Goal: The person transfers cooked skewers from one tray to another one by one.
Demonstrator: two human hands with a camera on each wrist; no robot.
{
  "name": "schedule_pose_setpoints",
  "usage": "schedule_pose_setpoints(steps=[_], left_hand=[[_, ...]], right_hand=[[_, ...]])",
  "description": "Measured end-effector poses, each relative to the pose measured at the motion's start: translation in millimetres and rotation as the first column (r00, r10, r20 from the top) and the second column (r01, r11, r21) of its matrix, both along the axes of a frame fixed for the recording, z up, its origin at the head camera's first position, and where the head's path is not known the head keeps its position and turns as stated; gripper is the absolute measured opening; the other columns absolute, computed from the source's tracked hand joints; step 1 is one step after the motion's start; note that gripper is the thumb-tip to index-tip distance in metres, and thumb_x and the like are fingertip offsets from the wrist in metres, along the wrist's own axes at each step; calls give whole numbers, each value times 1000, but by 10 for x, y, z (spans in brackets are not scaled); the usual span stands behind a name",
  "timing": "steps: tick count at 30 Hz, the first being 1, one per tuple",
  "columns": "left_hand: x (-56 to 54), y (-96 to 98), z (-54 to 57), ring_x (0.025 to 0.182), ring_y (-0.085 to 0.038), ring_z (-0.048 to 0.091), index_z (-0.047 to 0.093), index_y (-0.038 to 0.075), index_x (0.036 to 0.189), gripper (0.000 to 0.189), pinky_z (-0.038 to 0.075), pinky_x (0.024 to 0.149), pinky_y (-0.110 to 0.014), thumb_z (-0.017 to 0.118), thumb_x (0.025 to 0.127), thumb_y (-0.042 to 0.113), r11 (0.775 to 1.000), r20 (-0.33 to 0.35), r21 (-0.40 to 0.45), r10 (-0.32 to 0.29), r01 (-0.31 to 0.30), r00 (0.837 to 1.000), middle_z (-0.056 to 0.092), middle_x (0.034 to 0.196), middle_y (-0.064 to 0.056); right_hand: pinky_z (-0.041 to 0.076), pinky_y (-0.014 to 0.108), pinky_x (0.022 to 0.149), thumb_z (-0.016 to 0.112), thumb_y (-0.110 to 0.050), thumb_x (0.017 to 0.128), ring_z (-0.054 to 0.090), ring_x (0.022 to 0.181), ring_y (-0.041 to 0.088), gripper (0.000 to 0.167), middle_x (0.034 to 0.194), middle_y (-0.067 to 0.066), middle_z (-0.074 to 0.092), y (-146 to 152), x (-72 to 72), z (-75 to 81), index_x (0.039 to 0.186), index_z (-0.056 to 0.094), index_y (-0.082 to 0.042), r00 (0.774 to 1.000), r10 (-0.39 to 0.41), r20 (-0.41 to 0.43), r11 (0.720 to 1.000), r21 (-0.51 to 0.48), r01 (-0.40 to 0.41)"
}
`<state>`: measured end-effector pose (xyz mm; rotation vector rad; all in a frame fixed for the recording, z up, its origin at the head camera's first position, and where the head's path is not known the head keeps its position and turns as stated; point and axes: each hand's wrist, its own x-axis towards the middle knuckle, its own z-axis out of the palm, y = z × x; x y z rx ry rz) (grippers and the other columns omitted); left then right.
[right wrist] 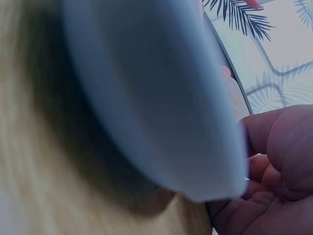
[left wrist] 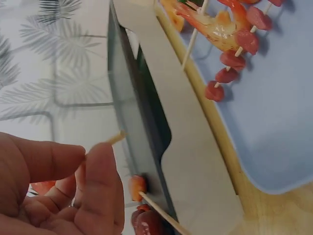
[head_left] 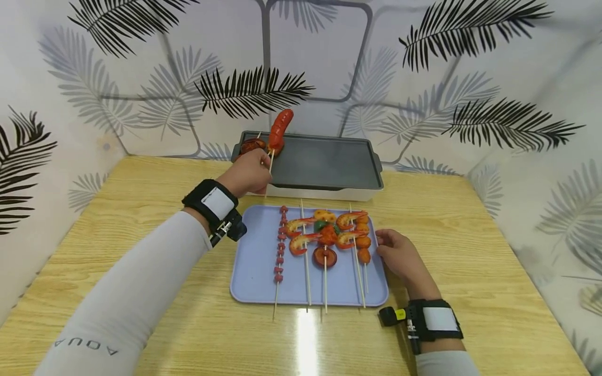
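Behind, the griddle point(head_left: 329, 162) on the bench point(head_left: 475, 250); before it, the tray point(head_left: 254, 261), where two shrimp skewers point(head_left: 301, 243) flank a mixed skewer point(head_left: 324, 257)!

1 glare streak whitens the table point(head_left: 307, 344); right wrist view is dimmer, tray point(right wrist: 161, 112) blurred.

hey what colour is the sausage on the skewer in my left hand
The sausage is glossy red, showing best in the head view.

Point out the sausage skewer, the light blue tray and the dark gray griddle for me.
Sausage skewer point(head_left: 280, 129): head view, middle of the red sausage.
Light blue tray point(head_left: 254, 277): head view, bare lower-left floor.
Dark gray griddle point(head_left: 329, 161): head view, bare cooking surface.
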<state>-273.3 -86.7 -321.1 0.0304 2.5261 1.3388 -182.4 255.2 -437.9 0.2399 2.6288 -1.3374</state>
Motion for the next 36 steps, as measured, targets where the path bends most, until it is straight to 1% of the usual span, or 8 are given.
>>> schedule_pose_setpoints(steps=[5, 10, 13, 17, 21, 26, 30, 36], left_hand=[[127, -95, 21, 60, -17, 47, 45, -3, 126, 33, 41, 59, -30, 49, 93, -1, 999, -79, 44, -21, 25, 997, 46, 82, -10], [305, -182, 4, 62, -18, 49, 45, -4, 125, 31, 40, 57, -28, 47, 94, -1, 993, -127, 115, -3, 18, 992, 50, 89, -12], [441, -206, -31, 63, -17, 48, 45, -4, 125, 31, 38, 54, -26, 49, 94, -1, 990, -130, 140, 28, -10, 991, 51, 93, -13], [620, -201, -109, 60, -17, 47, 48, 0, 125, 32, 35, 50, -25, 52, 94, 1, 990, -123, 126, 84, -69, 989, 52, 90, -12], [772, -177, -172, 64, -18, 51, 51, 3, 125, 30, 39, 52, -26, 52, 96, 3, 984, -107, 131, 139, -124, 985, 54, 94, -13], [906, -149, -196, 66, -18, 54, 53, 2, 128, 31, 41, 54, -26, 54, 96, 2, 973, -128, 177, 170, -147, 977, 56, 98, -15], [985, -127, -197, 70, -20, 55, 54, 2, 129, 33, 43, 57, -28, 55, 96, 3, 972, -139, 173, 185, -160, 973, 57, 99, -15], [1110, -143, -233, 78, -21, 56, 56, 3, 129, 32, 47, 62, -29, 56, 97, 5, 962, -104, 197, 214, -191, 971, 58, 101, -15]], right_hand=[[47, 46, 96, 50, -5, 96, 52, 112, 34, 44, 128, 22, 54, 2, -4, 3, 139, 48, 3, 1000, 2, -1, 1000, -4, -2], [47, 45, 94, 50, -6, 95, 53, 110, 33, 45, 127, 22, 54, 18, 8, 24, 139, 49, 3, 1000, 1, -7, 1000, 3, -1], [47, 45, 94, 50, -6, 95, 53, 110, 34, 45, 127, 23, 54, 25, 16, 35, 140, 48, 3, 1000, 3, -4, 1000, -1, -3], [47, 46, 95, 50, -7, 96, 52, 111, 34, 45, 128, 22, 53, 15, 22, 39, 140, 48, 2, 1000, 4, 11, 1000, -4, -4], [47, 46, 95, 50, -6, 96, 52, 111, 34, 44, 127, 22, 54, -13, 25, 27, 139, 48, 3, 1000, 10, 13, 1000, -16, -10], [48, 42, 91, 51, -5, 95, 52, 108, 33, 44, 124, 22, 54, -20, 23, 26, 138, 49, 4, 1000, 8, 1, 1000, -21, -8], [48, 42, 91, 50, -5, 95, 52, 109, 32, 45, 125, 22, 54, -2, 12, 20, 139, 48, 3, 1000, 10, 0, 1000, -19, -10], [48, 41, 90, 50, -4, 95, 53, 109, 32, 44, 125, 22, 54, 8, 8, 20, 139, 48, 4, 1000, 9, -3, 1000, -27, -10]])
